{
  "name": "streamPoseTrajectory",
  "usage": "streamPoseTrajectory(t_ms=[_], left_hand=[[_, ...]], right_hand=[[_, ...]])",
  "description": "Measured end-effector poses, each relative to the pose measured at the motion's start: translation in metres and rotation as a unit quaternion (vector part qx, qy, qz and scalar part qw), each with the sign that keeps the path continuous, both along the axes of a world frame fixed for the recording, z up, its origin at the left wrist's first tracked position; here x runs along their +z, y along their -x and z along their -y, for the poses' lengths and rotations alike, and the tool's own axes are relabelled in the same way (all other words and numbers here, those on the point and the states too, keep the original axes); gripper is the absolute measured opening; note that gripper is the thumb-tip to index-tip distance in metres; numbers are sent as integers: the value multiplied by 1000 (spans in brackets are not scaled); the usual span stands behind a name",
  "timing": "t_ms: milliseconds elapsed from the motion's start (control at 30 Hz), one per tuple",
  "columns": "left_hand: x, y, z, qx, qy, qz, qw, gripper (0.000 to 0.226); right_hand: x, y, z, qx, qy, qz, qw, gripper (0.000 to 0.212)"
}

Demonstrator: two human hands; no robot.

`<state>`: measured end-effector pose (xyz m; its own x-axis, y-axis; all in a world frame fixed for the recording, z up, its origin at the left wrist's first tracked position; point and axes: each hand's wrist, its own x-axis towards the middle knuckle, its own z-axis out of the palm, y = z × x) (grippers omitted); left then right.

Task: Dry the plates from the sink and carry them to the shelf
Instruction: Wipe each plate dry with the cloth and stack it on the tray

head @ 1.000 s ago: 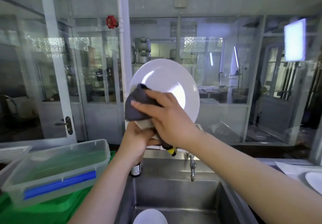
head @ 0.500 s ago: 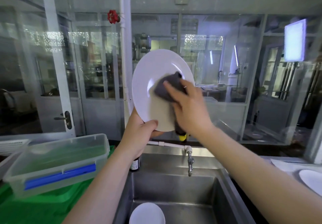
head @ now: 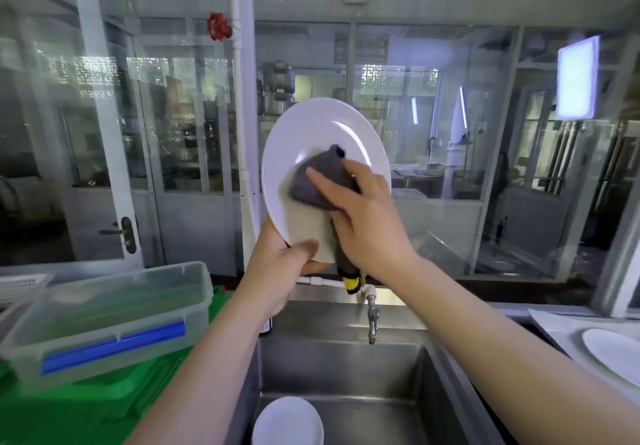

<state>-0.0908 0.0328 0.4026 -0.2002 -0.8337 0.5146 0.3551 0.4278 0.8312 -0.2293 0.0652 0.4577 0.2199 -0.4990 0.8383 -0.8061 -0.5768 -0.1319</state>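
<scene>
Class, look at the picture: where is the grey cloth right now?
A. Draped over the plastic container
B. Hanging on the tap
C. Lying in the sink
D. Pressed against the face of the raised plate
D: the right hand presses the grey cloth onto the raised plate, whose lower edge the left hand grips.

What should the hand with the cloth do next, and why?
Probably slide the grey cloth up over the top of the plate. The right hand presses it on the lower middle only, while the left hand grips the bottom rim, so the upper part looks unwiped.
</scene>
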Motion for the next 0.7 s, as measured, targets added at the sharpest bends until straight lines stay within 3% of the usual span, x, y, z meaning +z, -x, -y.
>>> streamPoseTrajectory(t_ms=[267, 367, 433, 567, 700], left_hand=[[2, -13, -1, -95, 30, 13, 995, 44], [3, -16, -2, -133, -5, -13, 991, 58], [3, -13, -3, -110, -45, -42, 992, 68], [-1, -6, -1, -37, -111, -117, 986, 54], [-1, -10, 2, 52, -74, -131, 987, 39]], right_hand=[[-16, 1, -12, 26, -11, -108, 994, 47], [-17, 6, -10, 19, 0, -148, 989, 49], [-19, 9, -8, 10, -1, -174, 985, 50], [-24, 15, -4, 6, 18, -226, 974, 47], [-31, 39, 1, -11, 22, -274, 961, 50]])
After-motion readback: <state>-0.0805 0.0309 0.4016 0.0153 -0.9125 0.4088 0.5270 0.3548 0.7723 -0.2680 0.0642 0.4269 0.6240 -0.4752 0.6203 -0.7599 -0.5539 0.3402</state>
